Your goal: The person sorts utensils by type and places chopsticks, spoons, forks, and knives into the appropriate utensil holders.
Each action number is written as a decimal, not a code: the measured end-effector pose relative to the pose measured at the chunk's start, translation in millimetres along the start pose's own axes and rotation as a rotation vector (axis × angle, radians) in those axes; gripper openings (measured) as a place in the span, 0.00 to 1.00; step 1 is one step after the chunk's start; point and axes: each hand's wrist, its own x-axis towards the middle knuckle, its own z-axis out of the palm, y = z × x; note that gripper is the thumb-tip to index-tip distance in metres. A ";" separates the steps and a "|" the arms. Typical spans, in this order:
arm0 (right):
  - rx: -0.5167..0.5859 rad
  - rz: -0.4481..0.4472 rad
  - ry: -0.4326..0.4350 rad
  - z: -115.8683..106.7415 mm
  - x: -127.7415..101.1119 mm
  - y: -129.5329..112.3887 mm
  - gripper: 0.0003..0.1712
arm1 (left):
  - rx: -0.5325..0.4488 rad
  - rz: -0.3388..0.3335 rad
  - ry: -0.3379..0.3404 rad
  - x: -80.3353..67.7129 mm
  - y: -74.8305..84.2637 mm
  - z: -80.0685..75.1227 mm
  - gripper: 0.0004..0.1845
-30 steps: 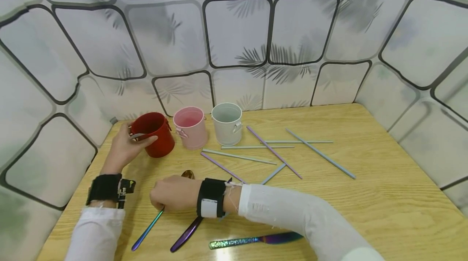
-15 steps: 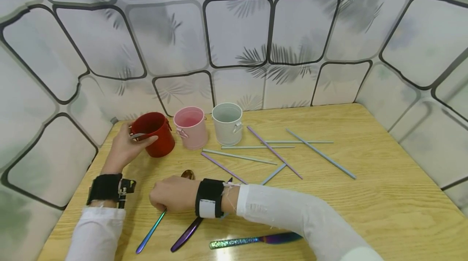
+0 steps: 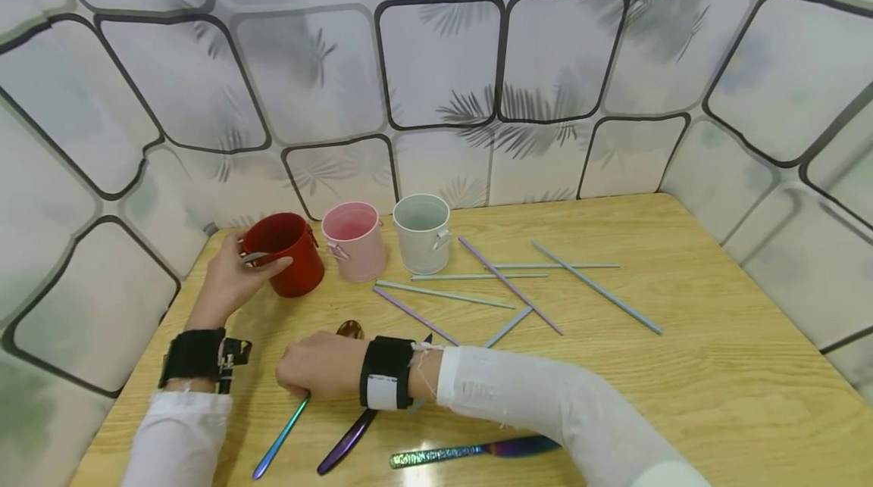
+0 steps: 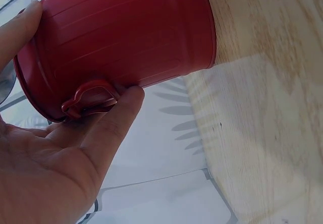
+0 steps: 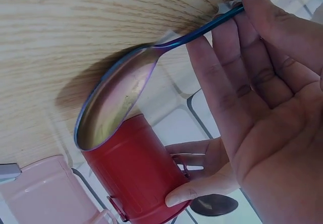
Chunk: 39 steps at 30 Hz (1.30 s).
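At the left rear of the table a red bucket (image 3: 296,275) stands upright. My left hand (image 3: 232,279) grips it, thumb on the near side by the rim and fingers around the handle side. A grey spoon bowl (image 5: 214,205) pokes out past the rim beside that hand; the rest of this spoon is hidden. My right hand (image 3: 323,366), low over the near left of the table, pinches the handle of a rainbow-coloured spoon (image 5: 118,95) between thumb and fingers. In the head view the spoon's bowl points away from me and its handle end towards me.
Right of the red bucket stand a pink bucket (image 3: 358,248) and a white bucket (image 3: 423,237). Several thin purple, blue and pale sticks (image 3: 511,286) lie scattered mid-table. A purple-handled utensil (image 3: 348,441) lies partly under my right wrist. A rainbow knife (image 3: 470,451) lies near me.
The rainbow spoon's handle end has shifted slightly right and towards me, and my right hand has moved a little left. The left hand keeps its hold on the red bucket.
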 end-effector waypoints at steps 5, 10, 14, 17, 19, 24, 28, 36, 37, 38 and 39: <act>0.003 -0.003 0.001 -0.4 -1.2 0.6 0.09 | -0.004 -0.001 0.004 -0.3 -0.2 0.9 0.44; -0.003 -0.010 0.015 -0.5 -1.8 1.3 0.08 | -0.007 -0.016 0.001 0.7 0.3 0.9 0.45; -0.012 -0.010 0.024 -0.3 -1.8 0.9 0.10 | -0.002 -0.020 0.003 1.6 0.1 0.3 0.45; -0.027 -0.006 0.029 -0.3 -1.7 0.4 0.12 | 0.000 -0.013 0.006 1.7 -0.4 0.0 0.45; -0.036 -0.007 0.032 0.1 -1.3 0.5 0.12 | -0.005 -0.008 0.008 1.7 -1.0 -0.1 0.45; -0.094 0.003 0.030 1.1 -1.9 1.0 0.13 | -0.010 -0.004 0.005 1.6 -2.2 -0.5 0.44; -0.153 0.018 0.032 0.5 -3.4 1.9 0.13 | -0.011 0.005 0.005 2.3 -1.5 -0.7 0.44; -0.178 0.033 0.012 -5.4 -6.4 4.4 0.07 | -0.014 0.011 0.005 1.5 -0.3 0.1 0.44; -0.176 0.035 0.008 -5.8 -6.4 5.0 0.07 | -0.014 0.012 0.003 1.0 -0.2 -0.1 0.43; -0.172 0.037 0.005 -6.1 -6.6 5.7 0.07 | -0.017 0.012 0.001 0.5 -0.2 -0.4 0.43; -0.158 0.042 0.001 -6.5 -6.8 6.4 0.07 | -0.017 0.013 0.000 -0.1 -0.2 -0.6 0.43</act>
